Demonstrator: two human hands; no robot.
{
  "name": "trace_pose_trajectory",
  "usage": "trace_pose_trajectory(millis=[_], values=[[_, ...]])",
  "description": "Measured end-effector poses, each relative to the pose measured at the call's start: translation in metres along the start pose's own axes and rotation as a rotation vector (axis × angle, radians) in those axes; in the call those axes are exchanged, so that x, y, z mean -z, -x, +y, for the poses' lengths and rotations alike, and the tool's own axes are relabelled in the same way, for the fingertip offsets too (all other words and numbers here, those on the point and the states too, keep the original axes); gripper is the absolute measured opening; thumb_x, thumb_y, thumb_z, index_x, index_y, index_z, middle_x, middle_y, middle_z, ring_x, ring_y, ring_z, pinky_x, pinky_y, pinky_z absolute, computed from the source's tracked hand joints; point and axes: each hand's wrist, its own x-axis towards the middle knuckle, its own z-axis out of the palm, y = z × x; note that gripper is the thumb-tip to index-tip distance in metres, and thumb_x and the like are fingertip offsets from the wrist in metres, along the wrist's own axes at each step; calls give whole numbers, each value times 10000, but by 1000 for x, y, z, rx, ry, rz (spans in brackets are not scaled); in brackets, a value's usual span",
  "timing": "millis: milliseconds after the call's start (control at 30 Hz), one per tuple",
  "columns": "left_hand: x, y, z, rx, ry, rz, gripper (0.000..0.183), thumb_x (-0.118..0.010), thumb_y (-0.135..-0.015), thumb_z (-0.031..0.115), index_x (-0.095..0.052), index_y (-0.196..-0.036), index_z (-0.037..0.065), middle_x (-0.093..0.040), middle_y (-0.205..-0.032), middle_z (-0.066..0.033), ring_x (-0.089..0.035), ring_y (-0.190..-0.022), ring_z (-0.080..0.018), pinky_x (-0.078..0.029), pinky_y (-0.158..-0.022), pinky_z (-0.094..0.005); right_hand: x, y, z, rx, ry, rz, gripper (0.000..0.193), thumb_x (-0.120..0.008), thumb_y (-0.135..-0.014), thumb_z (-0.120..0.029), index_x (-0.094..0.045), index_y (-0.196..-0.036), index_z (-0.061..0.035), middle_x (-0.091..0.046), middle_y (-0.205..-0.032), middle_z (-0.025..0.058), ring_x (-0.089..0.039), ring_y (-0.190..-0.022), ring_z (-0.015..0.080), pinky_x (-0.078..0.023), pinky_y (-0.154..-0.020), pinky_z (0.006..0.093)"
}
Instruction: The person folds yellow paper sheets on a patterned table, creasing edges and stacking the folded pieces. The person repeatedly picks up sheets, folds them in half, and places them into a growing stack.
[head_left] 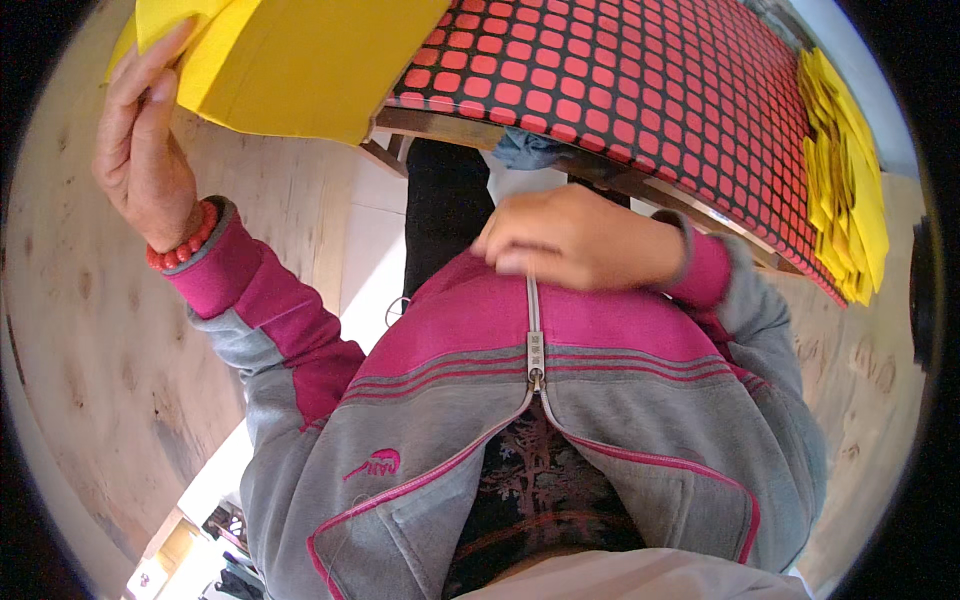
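Note:
At the upper left, my left hand, with a red bead bracelet on its wrist, has its fingertips closed on the edge of a yellow cloth-like sheet. The sheet is folded under the fingers and spreads over the left end of the table. My right hand is in front of my jacket's lower edge, just short of the table. Its fingers are curled and a little blurred; whatever may be inside them is hidden.
A table with a red-and-black checked cover stretches across the top. Several yellow folded pieces lie stacked at its right end. Under the table edge is a blue-grey cloth. Pale wooden boards lie at the left.

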Motion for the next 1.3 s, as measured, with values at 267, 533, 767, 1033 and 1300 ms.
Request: trace_pose_trajectory(millis=[267, 533, 767, 1033, 1300], values=[[2, -1, 2, 66, 9, -3, 231, -499, -963, -30, -672, -1107, -84, -664, -1185, -200, -609, -1157, -248, -435, -1044, -334, -19, 51, 127, -393, 736, 490, 396, -586, -960, -236, -550, -1301, -39, -626, -1190, 216, -585, -1132, 399, -462, -941, 466], [0, 2, -3, 93, 110, 42, 197, -530, -961, -21, -705, -1051, -38, -679, -1141, -112, -610, -1105, -184, -432, -993, -282, -17, 39, 165, -598, 865, 496, 349, -562, -972, -240, -601, -1278, -79, -629, -1201, 167, -568, -1163, 361, -448, -955, 470], [7, 6, -10, 168, 129, 79, 224, -505, -946, -25, -692, -1067, -50, -681, -1127, -134, -615, -1098, -207, -435, -1001, -302, -7, 47, 190, -436, 1299, 545, 329, -567, -971, -202, -603, -1268, -65, -627, -1197, 155, -591, -1134, 333, -477, -930, 459], [-4, -4, 14, 96, 81, -70, 231, -512, -949, -26, -720, -1048, -13, -663, -1114, -81, -601, -1040, -160, -450, -895, -255, -14, 39, 132, -442, 924, 583, 373, -623, -960, -261, -614, -1210, 16, -641, -1167, 209, -596, -1094, 399, -461, -919, 492], [-8, -8, 23, 99, 122, -68, 261, -486, -924, -34, -731, -1007, -1, -670, -1149, -115, -622, -1046, -209, -461, -899, -282, 25, -14, -33, 43, 452, 47, 148, -699, -874, -195, -642, -944, -77, -689, -968, 95, -672, -914, 285, -529, -801, 392]])
